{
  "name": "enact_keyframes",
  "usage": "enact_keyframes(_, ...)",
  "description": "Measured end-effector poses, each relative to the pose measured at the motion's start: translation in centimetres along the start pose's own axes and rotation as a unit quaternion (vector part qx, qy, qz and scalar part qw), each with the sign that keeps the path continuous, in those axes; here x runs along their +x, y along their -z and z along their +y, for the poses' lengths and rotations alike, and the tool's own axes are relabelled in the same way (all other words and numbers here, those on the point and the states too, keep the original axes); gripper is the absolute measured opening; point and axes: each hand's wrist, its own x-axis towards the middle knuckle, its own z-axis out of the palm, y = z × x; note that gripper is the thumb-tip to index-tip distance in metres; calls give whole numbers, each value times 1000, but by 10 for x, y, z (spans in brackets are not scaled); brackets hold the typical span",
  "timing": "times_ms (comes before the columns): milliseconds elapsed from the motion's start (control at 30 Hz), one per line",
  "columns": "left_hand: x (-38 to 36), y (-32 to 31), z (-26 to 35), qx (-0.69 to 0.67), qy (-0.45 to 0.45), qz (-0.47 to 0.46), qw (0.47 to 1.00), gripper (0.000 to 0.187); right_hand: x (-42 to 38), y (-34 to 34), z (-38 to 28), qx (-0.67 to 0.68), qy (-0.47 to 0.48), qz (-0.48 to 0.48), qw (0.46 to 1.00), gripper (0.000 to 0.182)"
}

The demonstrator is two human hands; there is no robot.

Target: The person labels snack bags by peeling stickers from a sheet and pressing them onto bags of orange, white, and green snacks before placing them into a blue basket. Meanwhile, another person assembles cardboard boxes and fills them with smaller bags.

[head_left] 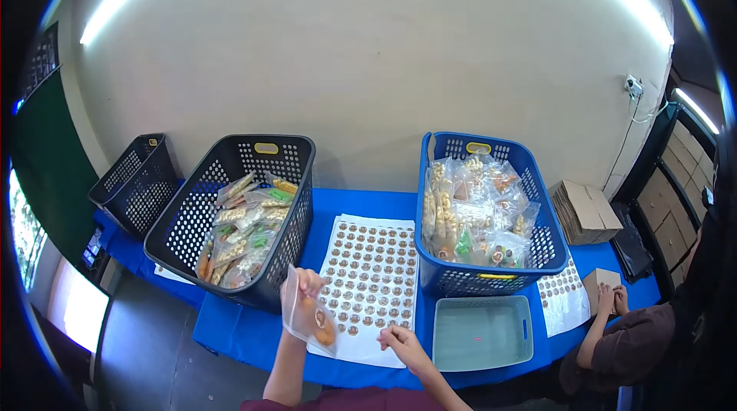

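Observation:
My left hand [305, 286] holds up a clear zip bag [313, 320] with orange-brown items inside and a round sticker on its front. The bag hangs over the left edge of a white sheet [370, 273] covered with rows of round brown stickers. Near the sheet's lower right part is my right hand [399, 340], its fingertips pinched together; whatever is between them is too small to make out. Behind my left hand stands a black basket [180, 219] of filled snack bags [249, 223]. A blue basket [491, 277] behind the sheet's right side holds more filled bags [480, 204].
A pale green tray [482, 334] sits before the blue basket. Another black basket [138, 181] is far left. At right are flattened cartons [587, 211], a second sticker sheet [564, 300], and a co-worker's hands [613, 300] on a small box [603, 282].

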Motion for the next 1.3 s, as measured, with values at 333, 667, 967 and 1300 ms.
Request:
enact_keyframes(333,-18,-38,-45,34,322,-21,946,44,-17,10,-20,128,32,-60,989,18)
enact_keyframes(667,-52,-49,-79,268,352,-189,877,36,-57,45,-18,108,71,110,985,16)
enact_keyframes(967,-78,-63,-122,221,471,-326,790,32,-102,73,-22,86,118,230,962,18)
enact_keyframes(1300,-68,-77,-143,362,269,-291,844,14,-133,84,-5,68,95,297,948,13)
